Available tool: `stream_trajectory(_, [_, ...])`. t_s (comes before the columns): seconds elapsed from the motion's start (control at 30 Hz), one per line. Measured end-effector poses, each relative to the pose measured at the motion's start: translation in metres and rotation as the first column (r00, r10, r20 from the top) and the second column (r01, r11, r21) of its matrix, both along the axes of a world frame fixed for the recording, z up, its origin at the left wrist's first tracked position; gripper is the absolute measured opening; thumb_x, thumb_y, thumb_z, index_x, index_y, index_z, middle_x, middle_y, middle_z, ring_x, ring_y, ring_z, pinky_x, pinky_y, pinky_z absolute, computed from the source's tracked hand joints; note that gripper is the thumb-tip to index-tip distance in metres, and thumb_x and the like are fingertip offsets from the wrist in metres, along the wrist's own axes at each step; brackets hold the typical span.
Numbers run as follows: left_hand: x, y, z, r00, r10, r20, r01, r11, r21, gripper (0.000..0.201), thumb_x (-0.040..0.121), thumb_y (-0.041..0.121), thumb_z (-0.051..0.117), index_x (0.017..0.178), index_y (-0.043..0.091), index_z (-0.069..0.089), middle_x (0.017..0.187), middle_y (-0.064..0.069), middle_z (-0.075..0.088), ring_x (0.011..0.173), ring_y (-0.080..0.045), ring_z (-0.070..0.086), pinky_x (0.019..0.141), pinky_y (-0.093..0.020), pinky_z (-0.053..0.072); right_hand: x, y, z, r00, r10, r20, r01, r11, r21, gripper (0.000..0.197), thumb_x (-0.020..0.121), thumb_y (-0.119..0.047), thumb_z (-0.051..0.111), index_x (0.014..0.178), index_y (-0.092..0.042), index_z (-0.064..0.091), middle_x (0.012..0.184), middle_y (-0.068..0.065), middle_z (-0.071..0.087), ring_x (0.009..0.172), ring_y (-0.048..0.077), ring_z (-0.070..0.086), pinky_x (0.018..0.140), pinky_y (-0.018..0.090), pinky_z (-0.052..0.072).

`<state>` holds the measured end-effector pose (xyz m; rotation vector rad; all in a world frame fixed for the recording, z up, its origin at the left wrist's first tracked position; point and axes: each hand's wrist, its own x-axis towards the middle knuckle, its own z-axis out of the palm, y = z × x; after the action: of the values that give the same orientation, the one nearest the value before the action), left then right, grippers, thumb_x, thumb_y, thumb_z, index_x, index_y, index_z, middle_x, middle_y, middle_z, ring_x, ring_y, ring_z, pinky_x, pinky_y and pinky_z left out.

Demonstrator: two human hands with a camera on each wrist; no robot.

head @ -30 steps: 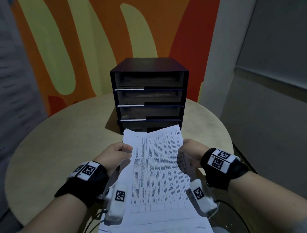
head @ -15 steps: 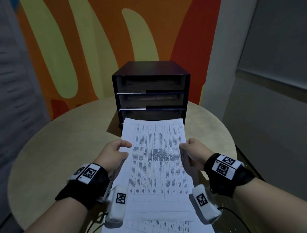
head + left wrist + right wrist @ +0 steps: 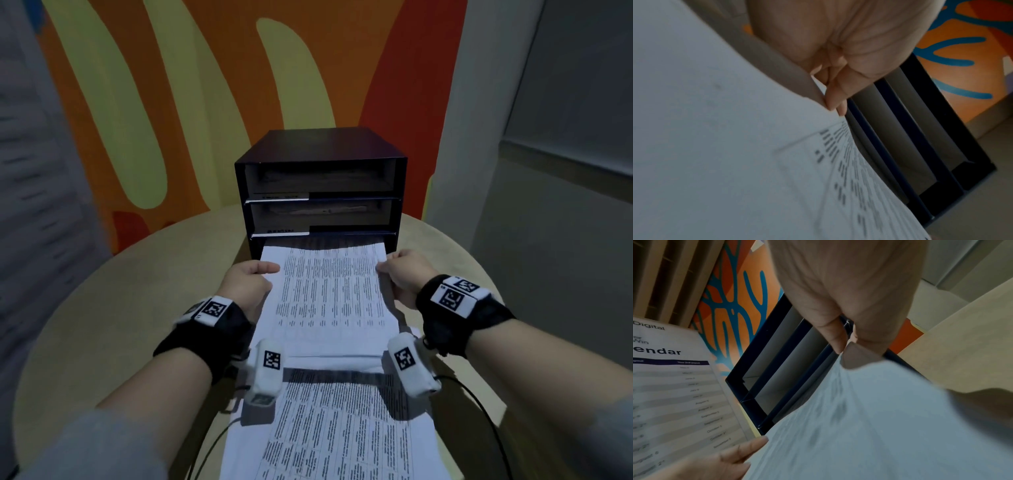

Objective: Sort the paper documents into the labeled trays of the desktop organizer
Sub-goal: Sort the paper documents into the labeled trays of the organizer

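A black desktop organizer (image 3: 320, 145) with stacked trays stands at the table's far side. I hold a printed sheet (image 3: 329, 298) flat, and its far edge lies in the mouth of the third tray from the top. My left hand (image 3: 270, 270) pinches the sheet's left edge. My right hand (image 3: 385, 265) pinches its right edge. The left wrist view shows my left hand (image 3: 835, 104) gripping the sheet (image 3: 735, 162) close to the organizer (image 3: 931, 146). The right wrist view shows my right hand (image 3: 844, 350) on the sheet (image 3: 859, 418) by the organizer (image 3: 756, 353).
More printed papers (image 3: 342, 428) lie on the round beige table (image 3: 120, 308) below my wrists. The top two trays hold some papers. A page with a calendar table (image 3: 674, 394) shows at the left of the right wrist view. An orange patterned wall stands behind.
Both hands have moved forward and lowered the sheet. Its far edge has gone from in front of the organizer into the third tray's opening.
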<state>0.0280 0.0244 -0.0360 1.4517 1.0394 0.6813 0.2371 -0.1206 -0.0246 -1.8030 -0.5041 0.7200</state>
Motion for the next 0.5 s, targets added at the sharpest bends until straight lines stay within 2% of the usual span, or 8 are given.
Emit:
stream_trajectory(0.1, [0.012, 0.004, 0.0, 0.998, 0.055, -0.041, -0.05, 0.993, 0.106, 0.038, 0.09, -0.011, 0.042, 0.111, 0.009, 0.066, 0.075, -0.004, 0.053, 0.06, -0.011, 0.043, 0.056, -0.022, 0.035, -0.003, -0.003, -0.004, 0.985, 0.169, 0.017, -0.162, 0.964, -0.209, 0.02, 0.082, -0.008, 0.068, 0.067, -0.009, 0.056, 0.086, 0.025, 0.066, 0.077, 0.032, 0.062, 0.068, 0.038, 0.046])
stream_trajectory(0.17, [0.017, 0.006, 0.004, 0.994, 0.017, -0.108, 0.002, 0.985, 0.175, 0.034, 0.091, -0.007, 0.045, 0.111, 0.011, 0.065, 0.087, -0.009, 0.059, 0.068, -0.019, 0.051, 0.057, -0.022, 0.039, -0.003, -0.007, -0.008, 0.977, 0.21, 0.027, -0.195, 0.942, -0.272, 0.016, 0.082, 0.0, 0.066, 0.071, -0.006, 0.057, 0.093, 0.03, 0.066, 0.08, 0.036, 0.065, 0.069, 0.042, 0.05])
stream_trajectory(0.2, [0.018, 0.007, 0.006, 0.988, -0.016, -0.151, 0.048, 0.976, 0.214, 0.028, 0.092, -0.004, 0.049, 0.109, 0.012, 0.064, 0.098, -0.008, 0.061, 0.079, -0.021, 0.056, 0.061, -0.02, 0.043, -0.001, -0.009, -0.01, 0.98, 0.195, 0.039, -0.178, 0.948, -0.263, 0.019, 0.083, 0.004, 0.063, 0.07, -0.005, 0.054, 0.087, 0.031, 0.064, 0.073, 0.035, 0.064, 0.065, 0.041, 0.05])
stream_trajectory(0.27, [0.018, 0.006, 0.008, 0.959, -0.079, -0.273, 0.168, 0.933, 0.32, 0.011, 0.093, 0.009, 0.058, 0.1, 0.013, 0.065, 0.108, -0.004, 0.063, 0.098, -0.02, 0.06, 0.072, -0.018, 0.046, 0.001, -0.013, -0.016, 0.992, 0.129, 0.014, -0.124, 0.976, -0.181, 0.031, 0.088, 0.012, 0.054, 0.068, -0.009, 0.043, 0.071, 0.021, 0.053, 0.051, 0.025, 0.054, 0.049, 0.031, 0.044])
stream_trajectory(0.33, [0.017, 0.004, 0.005, 0.888, -0.058, -0.456, 0.289, 0.841, 0.457, 0.009, 0.093, 0.025, 0.061, 0.096, 0.018, 0.066, 0.123, -0.006, 0.059, 0.119, -0.024, 0.055, 0.09, -0.026, 0.043, 0.005, -0.013, -0.022, 0.998, 0.069, -0.006, -0.07, 0.991, -0.114, 0.035, 0.088, 0.015, 0.052, 0.07, -0.012, 0.038, 0.071, 0.017, 0.048, 0.048, 0.023, 0.048, 0.046, 0.028, 0.039])
stream_trajectory(0.4, [0.013, -0.006, 0.001, 0.804, 0.006, -0.594, 0.396, 0.74, 0.543, 0.025, 0.094, 0.041, 0.055, 0.108, 0.022, 0.065, 0.153, -0.012, 0.033, 0.143, -0.027, 0.028, 0.111, -0.034, 0.029, 0.007, -0.009, -0.026, 1.0, 0.013, -0.024, -0.014, 0.998, -0.053, 0.03, 0.089, 0.013, 0.051, 0.076, -0.012, 0.041, 0.078, 0.02, 0.052, 0.056, 0.024, 0.05, 0.05, 0.032, 0.038])
stream_trajectory(0.43, [0.011, -0.015, -0.001, 0.767, 0.024, -0.641, 0.464, 0.67, 0.58, 0.035, 0.095, 0.049, 0.049, 0.116, 0.024, 0.063, 0.16, -0.01, 0.019, 0.148, -0.025, 0.015, 0.118, -0.039, 0.02, 0.007, -0.008, -0.027, 0.999, -0.01, -0.045, 0.009, 1.0, -0.024, 0.027, 0.09, 0.012, 0.05, 0.08, -0.011, 0.043, 0.08, 0.021, 0.054, 0.056, 0.024, 0.05, 0.049, 0.03, 0.038])
stream_trajectory(0.5, [0.008, -0.031, -0.005, 0.673, 0.022, -0.739, 0.628, 0.511, 0.587, 0.055, 0.095, 0.062, 0.033, 0.136, 0.028, 0.049, 0.162, 0.0, 0.009, 0.15, -0.02, 0.003, 0.121, -0.048, 0.007, 0.009, -0.003, -0.029, 0.995, -0.04, -0.086, 0.042, 0.999, 0.026, 0.024, 0.09, 0.012, 0.05, 0.083, -0.011, 0.046, 0.084, 0.023, 0.059, 0.063, 0.027, 0.055, 0.053, 0.033, 0.041])
